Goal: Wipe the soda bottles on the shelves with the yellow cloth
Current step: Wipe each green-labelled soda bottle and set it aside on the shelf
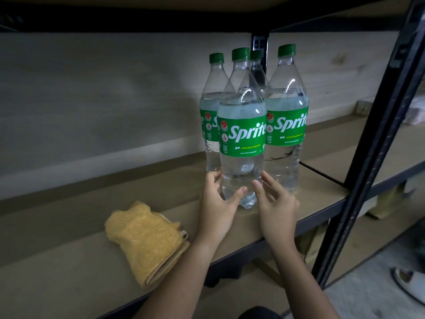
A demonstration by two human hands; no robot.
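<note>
I see a tan board shelf in a black metal rack, backed by a pale wall. Four clear plastic bottles with green caps stand clustered; green labels read "Sprite". My left hand and right hand, fingers spread, flank the front bottle base. A folded yellow cloth lies left.

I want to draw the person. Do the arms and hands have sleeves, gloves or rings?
No. The left hand and right hand are bare, with no gloves, rings or watch showing. Both forearms are bare too; no sleeve reaches into view.
</note>
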